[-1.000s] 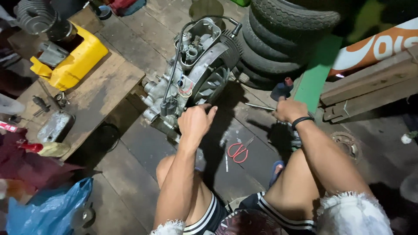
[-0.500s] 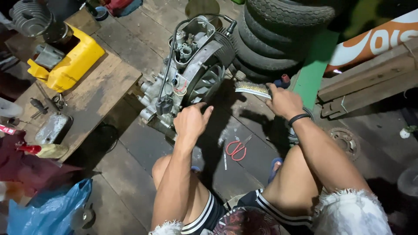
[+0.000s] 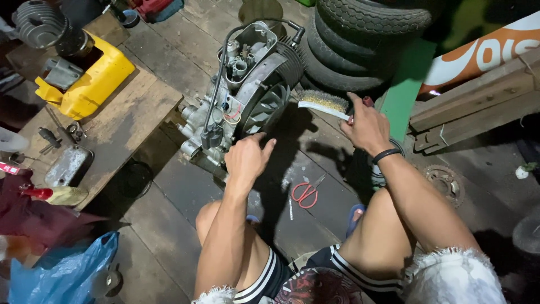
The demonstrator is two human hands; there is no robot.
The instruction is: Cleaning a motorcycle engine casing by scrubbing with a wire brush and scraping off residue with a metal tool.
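**Wire brush raised beside a small engine**

The right hand point(image 3: 367, 128) is closed around the handle of a wire brush point(image 3: 325, 103), fingers wrapped tight with the thumb laid along the top; the bristle head juts out past the fingertips toward the engine point(image 3: 247, 95), near its finned round cover but not touching it. The left hand point(image 3: 246, 158) rests at the lower edge of that engine, fingers loosely spread, the index and middle fingertips reaching up against the dark fan housing (whether the thumb presses the casing cannot be told from here).

The engine stands tilted on the plank floor point(image 3: 169, 191), just beyond the left fingertips. Below and between the two hands lie red-handled scissors point(image 3: 306, 192). Beyond the right knuckles, a stack of tyres point(image 3: 360, 39) rises. Well off to the outside of the left hand, a wooden bench point(image 3: 118, 121) carries a yellow container point(image 3: 90, 84).
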